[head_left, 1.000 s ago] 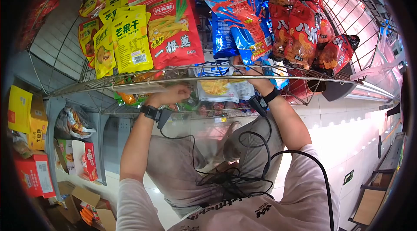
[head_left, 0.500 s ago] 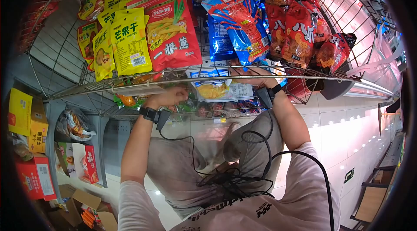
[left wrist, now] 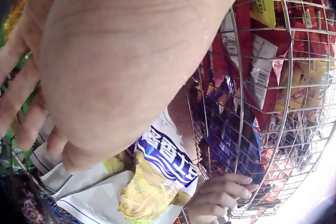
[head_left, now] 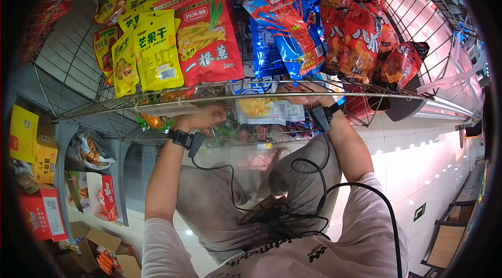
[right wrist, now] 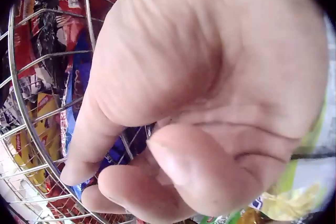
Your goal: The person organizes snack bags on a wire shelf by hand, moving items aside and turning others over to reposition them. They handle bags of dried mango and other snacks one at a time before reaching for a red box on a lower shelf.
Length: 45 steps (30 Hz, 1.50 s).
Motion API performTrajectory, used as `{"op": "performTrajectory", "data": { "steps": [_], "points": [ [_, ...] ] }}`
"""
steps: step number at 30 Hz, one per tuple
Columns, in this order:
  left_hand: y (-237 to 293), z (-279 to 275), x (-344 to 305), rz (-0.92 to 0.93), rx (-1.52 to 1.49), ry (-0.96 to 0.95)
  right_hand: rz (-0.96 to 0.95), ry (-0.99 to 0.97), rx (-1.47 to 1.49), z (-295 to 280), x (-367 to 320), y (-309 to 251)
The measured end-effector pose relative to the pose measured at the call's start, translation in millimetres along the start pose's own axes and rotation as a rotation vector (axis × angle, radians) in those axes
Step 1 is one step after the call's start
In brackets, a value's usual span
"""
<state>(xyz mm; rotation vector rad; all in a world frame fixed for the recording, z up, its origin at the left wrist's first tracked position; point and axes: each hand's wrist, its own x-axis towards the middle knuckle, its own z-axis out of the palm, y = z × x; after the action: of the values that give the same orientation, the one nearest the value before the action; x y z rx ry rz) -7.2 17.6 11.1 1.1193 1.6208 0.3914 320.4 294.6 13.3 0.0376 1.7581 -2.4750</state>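
In the head view my left hand [head_left: 206, 116] is below the upper basket's front rim, beside a white bag [head_left: 261, 112] with blue lettering and a picture of yellow chips. The left wrist view shows this hand's fingers [left wrist: 21, 95] loosely spread, with nothing held. Right of the white bag, my right hand [head_left: 308, 97] lies behind the wire rim, under a blue snack bag [head_left: 293, 32] with a red crayfish. Its fingers [right wrist: 142, 190] bend loosely at the wire mesh in the right wrist view, the palm bare.
Yellow dried mango bags [head_left: 157, 50] and a red snack bag [head_left: 209, 40] stand in the upper wire basket [head_left: 251, 94]. Red bags [head_left: 363, 40] fill its right side. Grey shelves with boxes [head_left: 44, 147] stand left. A black cable [head_left: 387, 210] runs across the lap.
The right hand has shifted slightly under the rim, its fingers bending more. The white bag tilted, then settled back a little. The left hand stays almost in place.
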Motion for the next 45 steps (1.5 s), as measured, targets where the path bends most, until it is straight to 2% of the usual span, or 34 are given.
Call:
{"op": "performTrajectory", "data": {
  "steps": [2, 3, 5, 9, 11, 12, 14, 18, 21, 23, 27, 29, 32, 35, 39, 42, 44, 45],
  "points": [
    [1, 0, -1, 0.001, 0.02, 0.011, 0.086, 0.328, -0.122, -14, -3, 20],
    [1, 1, -1, 0.0, 0.02, 0.011, 0.085, 0.328, -0.121, -11, -4, 19],
    [2, 1, -1, -0.008, 0.018, 0.021, 0.095, 0.439, -0.697, -1, -7, 12],
    [3, 1, -1, -0.009, 0.033, 0.019, -0.006, 0.339, -0.867, 4, 4, 11],
    [6, 2, -1, -0.044, -0.001, 0.01, -0.419, 0.349, -0.976, 20, 16, 12],
    [5, 1, 0, -0.044, -0.001, 0.01, -0.419, 0.349, -0.976, 26, 24, 11],
    [4, 1, 1, -0.01, 0.055, 0.021, -0.2, 0.318, 0.236, 37, 40, 10],
    [4, 2, -2, -0.045, -0.002, 0.013, -0.285, 0.281, 0.165, 46, 62, 8],
    [2, 2, -1, 0.002, 0.04, 0.027, -0.381, 0.334, 0.228, 54, 61, 0],
    [4, 3, -3, -0.024, -0.003, 0.025, -0.334, 0.509, 0.019, 57, 56, -8],
    [1, 3, 0, 0.008, 0.03, 0.034, -0.36, 0.59, -0.06, 78, 50, -26],
    [5, 3, -1, -0.042, 0.006, 0.014, -0.374, 0.699, -0.115, 89, 50, -34],
    [10, 4, -2, -0.059, 0.009, 0.018, -0.361, 0.715, -0.215, 93, 47, -42],
    [6, 4, 0, -0.012, 0.049, 0.044, -0.304, 0.746, -0.214, 88, 48, -38],
    [0, 5, 3, -0.016, 0.004, 0.028, -0.325, 0.774, -0.201, 94, 50, -38],
    [2, 5, 1, -0.011, -0.014, 0.021, -0.33, 0.772, -0.036, 90, 49, -35],
    [3, 5, 1, -0.02, -0.041, 0.011, -0.289, 0.645, -0.114, 80, 43, -35],
    [3, 5, 0, -0.019, -0.041, 0.011, -0.29, 0.646, -0.114, 79, 42, -33]
  ]
}}
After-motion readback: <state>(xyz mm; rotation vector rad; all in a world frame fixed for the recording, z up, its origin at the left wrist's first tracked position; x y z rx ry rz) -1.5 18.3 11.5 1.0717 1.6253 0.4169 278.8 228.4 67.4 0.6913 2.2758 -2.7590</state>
